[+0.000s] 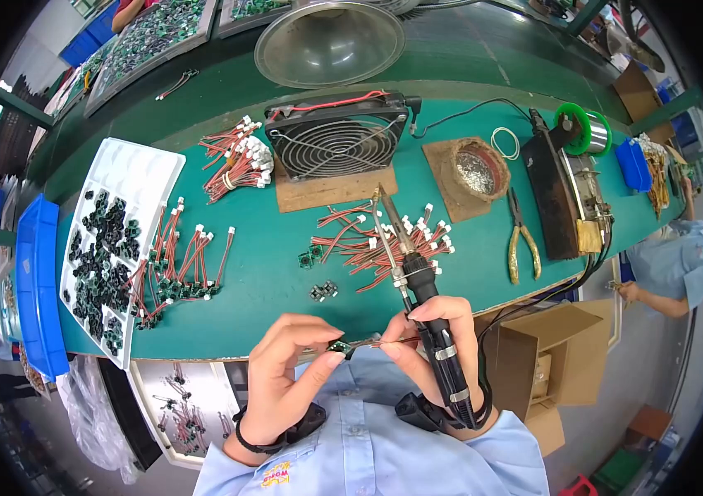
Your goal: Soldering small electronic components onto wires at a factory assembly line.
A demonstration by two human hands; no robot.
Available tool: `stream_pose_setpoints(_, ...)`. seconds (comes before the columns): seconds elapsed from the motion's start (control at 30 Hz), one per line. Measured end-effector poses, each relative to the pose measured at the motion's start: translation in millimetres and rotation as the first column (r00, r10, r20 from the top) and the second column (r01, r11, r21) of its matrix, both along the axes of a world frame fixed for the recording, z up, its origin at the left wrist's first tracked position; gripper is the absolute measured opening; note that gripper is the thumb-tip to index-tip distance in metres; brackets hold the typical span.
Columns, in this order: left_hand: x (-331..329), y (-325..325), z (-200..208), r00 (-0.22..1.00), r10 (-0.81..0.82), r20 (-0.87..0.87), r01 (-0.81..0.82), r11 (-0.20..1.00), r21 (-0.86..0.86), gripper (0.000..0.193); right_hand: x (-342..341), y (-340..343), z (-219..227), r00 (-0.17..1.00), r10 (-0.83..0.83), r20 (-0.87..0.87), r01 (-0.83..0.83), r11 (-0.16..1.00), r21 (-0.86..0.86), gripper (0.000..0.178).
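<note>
My left hand [289, 376] pinches a small green circuit board [338, 347] between thumb and fingers, just above the bench's near edge. My right hand [438, 343] grips the black handle of a soldering iron [405, 248], whose tip points up and away toward the fan. The same hand's fingertips also pinch thin red wire leads [372, 340] that reach toward the small board. A pile of red wire leads with white connectors [384, 244] lies on the green bench [277, 281] just beyond my hands, with two loose small boards [322, 290] beside it.
A white tray [128, 178] of dark parts and wired boards [174, 273] lie left. A black fan [337, 136], a bundle of red leads [240, 161], a solder-dross pot [480, 169], yellow-handled pliers [521, 240], an iron stand [562, 194] and green solder spool [585, 128] stand behind. A cardboard box [542, 364] sits right; another person's arm [657, 293] is there.
</note>
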State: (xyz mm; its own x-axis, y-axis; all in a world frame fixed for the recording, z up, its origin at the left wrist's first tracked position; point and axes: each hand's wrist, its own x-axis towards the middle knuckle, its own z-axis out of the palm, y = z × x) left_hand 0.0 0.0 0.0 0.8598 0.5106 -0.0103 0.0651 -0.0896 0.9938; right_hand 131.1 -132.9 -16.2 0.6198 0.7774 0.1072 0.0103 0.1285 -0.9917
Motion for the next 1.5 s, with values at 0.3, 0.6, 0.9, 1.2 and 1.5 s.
stream_pose_setpoints(0.3,7.9,-11.8,-3.1,0.999,0.039,0.000,-0.039,0.998,-0.040,0.022,1.4,-4.3,-1.6,0.995,0.002,0.097,-0.004,1.000,0.027,0.043)
stream_pose_setpoints(0.6,14.1,-13.0,7.6,0.995,-0.095,0.003,0.094,0.992,0.087,0.022,3.6,-9.0,3.3,0.966,0.024,0.257,-0.023,1.000,-0.008,0.043)
stream_pose_setpoints(0.9,12.5,-8.7,-3.4,0.990,0.069,-0.122,-0.084,0.988,-0.130,0.018,12.1,-13.2,-3.0,0.914,-0.176,0.366,0.189,0.982,-0.001,0.041)
stream_pose_setpoints(1.2,22.2,6.6,-23.8,0.919,0.395,0.014,-0.281,0.627,0.727,0.020,6.4,-6.7,-8.7,0.848,-0.152,0.509,0.165,0.986,0.019,0.040)
stream_pose_setpoints(1.5,3.8,12.0,8.8,0.996,-0.088,-0.026,0.089,0.877,0.471,0.012,-6.9,12.3,1.1,0.837,-0.046,0.546,0.011,0.998,0.067,0.042)
